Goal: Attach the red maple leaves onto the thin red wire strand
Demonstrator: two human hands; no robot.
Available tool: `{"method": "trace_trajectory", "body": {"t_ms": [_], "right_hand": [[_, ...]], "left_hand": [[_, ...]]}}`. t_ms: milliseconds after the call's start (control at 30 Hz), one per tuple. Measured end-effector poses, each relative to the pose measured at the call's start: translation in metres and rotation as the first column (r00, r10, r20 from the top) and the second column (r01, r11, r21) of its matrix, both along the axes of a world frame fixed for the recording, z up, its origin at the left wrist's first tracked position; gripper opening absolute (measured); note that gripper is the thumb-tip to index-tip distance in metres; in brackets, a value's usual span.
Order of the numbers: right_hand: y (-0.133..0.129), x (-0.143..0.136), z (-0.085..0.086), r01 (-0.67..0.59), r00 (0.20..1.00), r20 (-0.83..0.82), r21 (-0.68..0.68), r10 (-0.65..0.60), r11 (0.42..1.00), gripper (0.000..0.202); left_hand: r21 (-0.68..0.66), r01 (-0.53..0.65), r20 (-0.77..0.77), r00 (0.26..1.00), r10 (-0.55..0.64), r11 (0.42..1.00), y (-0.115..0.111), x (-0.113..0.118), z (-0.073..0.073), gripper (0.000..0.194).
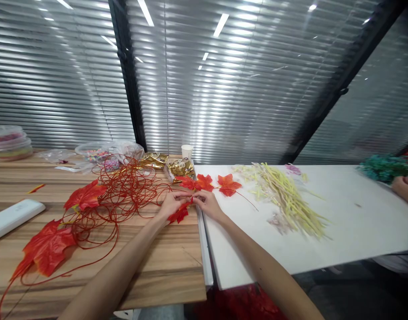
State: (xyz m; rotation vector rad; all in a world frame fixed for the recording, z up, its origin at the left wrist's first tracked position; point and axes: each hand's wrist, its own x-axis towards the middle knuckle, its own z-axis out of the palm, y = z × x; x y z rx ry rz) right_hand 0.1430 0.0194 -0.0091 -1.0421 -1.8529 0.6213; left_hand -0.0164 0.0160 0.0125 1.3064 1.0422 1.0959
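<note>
My left hand (171,204) and my right hand (207,203) meet over the seam between two tables, fingers pinched together on a red artificial maple leaf (180,214). The leaf hangs below my fingertips, and its stem area is partly hidden by them. Just beyond my hands lie more red maple leaves (229,185), with a thin red stem or cord trailing right. A loose tangle of red cord (130,191) spreads left of my left hand. Two larger red leaves, one upper (86,195) and one lower (47,248), lie tied along that cord.
Gold foil packets (181,168) and a white paper cup (187,151) stand behind my hands. Yellow strips (287,195) lie on the white table (244,249). A white case (15,218) rests on the wooden table at left. Another person's hand (405,190) is at far right near teal flowers (384,169).
</note>
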Motion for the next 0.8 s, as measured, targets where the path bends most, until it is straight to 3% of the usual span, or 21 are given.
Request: {"method": "trace_trajectory", "body": {"t_ms": [800], "right_hand": [[0.0011,0.0007,-0.0004,0.004,1.0,0.023,-0.027,-0.003,1.0,0.01]], "left_hand": [[0.008,0.031,-0.001,1.0,-0.031,0.999,-0.0001,0.0019,0.0007,0.04]]}}
